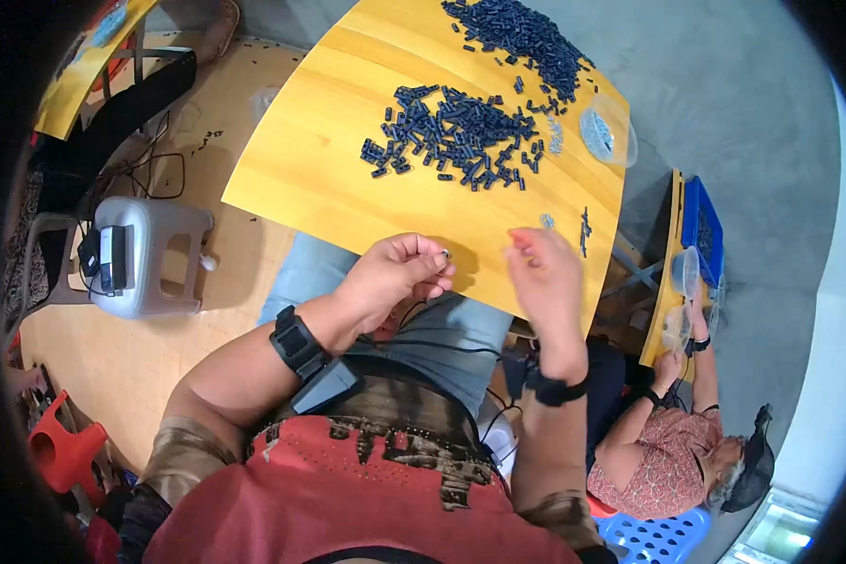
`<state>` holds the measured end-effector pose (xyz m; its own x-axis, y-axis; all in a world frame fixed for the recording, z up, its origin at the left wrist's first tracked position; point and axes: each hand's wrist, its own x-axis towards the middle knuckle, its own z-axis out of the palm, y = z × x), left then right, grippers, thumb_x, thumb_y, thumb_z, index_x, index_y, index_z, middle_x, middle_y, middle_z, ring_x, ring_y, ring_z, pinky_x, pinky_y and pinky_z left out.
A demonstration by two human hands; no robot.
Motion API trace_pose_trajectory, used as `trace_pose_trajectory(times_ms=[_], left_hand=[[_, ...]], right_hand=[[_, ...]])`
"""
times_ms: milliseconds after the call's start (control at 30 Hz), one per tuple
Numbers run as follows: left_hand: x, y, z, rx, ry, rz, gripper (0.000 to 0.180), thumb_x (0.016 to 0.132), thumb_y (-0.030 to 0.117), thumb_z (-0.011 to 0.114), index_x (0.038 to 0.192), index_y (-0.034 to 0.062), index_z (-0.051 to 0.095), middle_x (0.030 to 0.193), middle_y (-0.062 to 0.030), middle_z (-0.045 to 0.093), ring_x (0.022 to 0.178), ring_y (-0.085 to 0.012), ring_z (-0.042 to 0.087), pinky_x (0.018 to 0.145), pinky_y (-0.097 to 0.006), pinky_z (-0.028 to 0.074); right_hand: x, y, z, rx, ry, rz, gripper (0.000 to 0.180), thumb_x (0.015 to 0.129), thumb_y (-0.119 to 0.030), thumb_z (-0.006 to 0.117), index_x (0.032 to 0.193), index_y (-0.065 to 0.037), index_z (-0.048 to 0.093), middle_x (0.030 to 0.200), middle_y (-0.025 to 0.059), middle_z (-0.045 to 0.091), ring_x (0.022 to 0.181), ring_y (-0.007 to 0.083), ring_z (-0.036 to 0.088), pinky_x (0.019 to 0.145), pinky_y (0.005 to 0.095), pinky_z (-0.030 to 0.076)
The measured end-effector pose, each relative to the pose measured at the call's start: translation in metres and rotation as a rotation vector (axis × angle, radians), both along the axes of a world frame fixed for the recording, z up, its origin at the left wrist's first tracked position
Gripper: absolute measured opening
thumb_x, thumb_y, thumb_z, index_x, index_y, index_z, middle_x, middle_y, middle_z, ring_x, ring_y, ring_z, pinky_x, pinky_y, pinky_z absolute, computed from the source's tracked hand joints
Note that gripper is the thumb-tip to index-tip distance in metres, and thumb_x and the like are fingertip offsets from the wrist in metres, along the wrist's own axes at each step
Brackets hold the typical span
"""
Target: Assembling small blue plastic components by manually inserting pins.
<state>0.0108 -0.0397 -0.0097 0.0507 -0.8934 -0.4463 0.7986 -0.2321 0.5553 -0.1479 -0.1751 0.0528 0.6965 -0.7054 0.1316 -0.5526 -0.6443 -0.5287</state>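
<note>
**Red shirt (367, 512) nearest, one small piece (446, 254) in hand, many more lying loose**

Nearest to the camera is the red shirt of the person. In front of it, the left hand (395, 274) pinches the small piece between thumb and forefinger, at the near edge of the table (301, 179). The piece looks dark with a bright spot; its exact form is too small to tell. The right hand (543, 273) is raised beside it, well apart, and is blurred: I cannot tell whether its fingers grasp something or are free.

Just beyond the right hand lie a few silver bits (547, 221) and, to their right, a narrow row of dark pieces (585, 233). Farther away, the nearer heap (461, 136) spreads over the table, and behind it lies the farther heap (526, 42), also dark. Near the right edge are loose silver parts (555, 136) and a clear tub (597, 134).

In my judgement, the held piece is unfinished. One heap may be done and the other left, but I cannot say which, so the progress is uncertain.
</note>
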Motion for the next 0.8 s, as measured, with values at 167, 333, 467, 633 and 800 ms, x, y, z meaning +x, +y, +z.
trace_pose_trajectory(times_ms=[167,333,467,633,800], left_hand=[[0.003,-0.004,-0.002,-0.011,0.010,-0.039,0.012,0.095,0.015,0.057,0.098,0.0035,0.057,0.092,-0.0055,0.064,0.076,-0.0114,0.062,0.067,-0.023,0.052],[0.012,-0.005,-0.004,0.034,0.061,-0.044,0.013,0.095,0.016,0.058,0.098,0.0037,0.058,0.093,-0.0056,0.064,0.078,-0.0120,0.063,0.067,-0.022,0.053],[0.018,-0.006,-0.004,0.064,0.118,-0.084,0.013,0.094,0.016,0.059,0.099,0.0036,0.058,0.091,-0.0055,0.064,0.076,-0.0123,0.064,0.067,-0.022,0.053],[0.021,-0.008,-0.005,0.071,0.186,-0.119,0.013,0.093,0.015,0.059,0.099,0.0037,0.059,0.091,-0.0056,0.065,0.076,-0.0121,0.064,0.067,-0.022,0.053],[0.022,-0.011,-0.003,0.078,0.187,-0.105,0.011,0.093,0.014,0.060,0.097,0.0042,0.059,0.091,-0.0052,0.065,0.077,-0.0119,0.063,0.067,-0.023,0.053]], right_hand=[[0.014,-0.053,-0.016,-0.145,0.034,0.037,0.008,0.078,-0.003,0.063,0.086,-0.002,0.065,0.087,0.0142,0.063,0.083,0.0330,0.059,0.074,0.0401,0.048],[0.033,-0.067,-0.030,-0.331,-0.002,0.032,0.007,0.078,-0.001,0.061,0.084,-0.003,0.065,0.083,0.0145,0.061,0.085,0.0344,0.057,0.076,0.0409,0.047],[0.041,-0.075,-0.037,-0.344,0.002,0.061,0.007,0.078,-0.001,0.062,0.084,-0.003,0.065,0.083,0.0142,0.060,0.085,0.0341,0.056,0.076,0.0412,0.047],[0.042,-0.077,-0.040,-0.335,0.076,0.047,0.007,0.077,-0.002,0.062,0.084,-0.003,0.065,0.085,0.0134,0.061,0.086,0.0337,0.056,0.076,0.0412,0.047],[0.039,-0.074,-0.042,-0.347,0.062,0.069,0.007,0.077,-0.003,0.062,0.084,-0.002,0.065,0.083,0.0131,0.061,0.087,0.0333,0.056,0.076,0.0411,0.047]])
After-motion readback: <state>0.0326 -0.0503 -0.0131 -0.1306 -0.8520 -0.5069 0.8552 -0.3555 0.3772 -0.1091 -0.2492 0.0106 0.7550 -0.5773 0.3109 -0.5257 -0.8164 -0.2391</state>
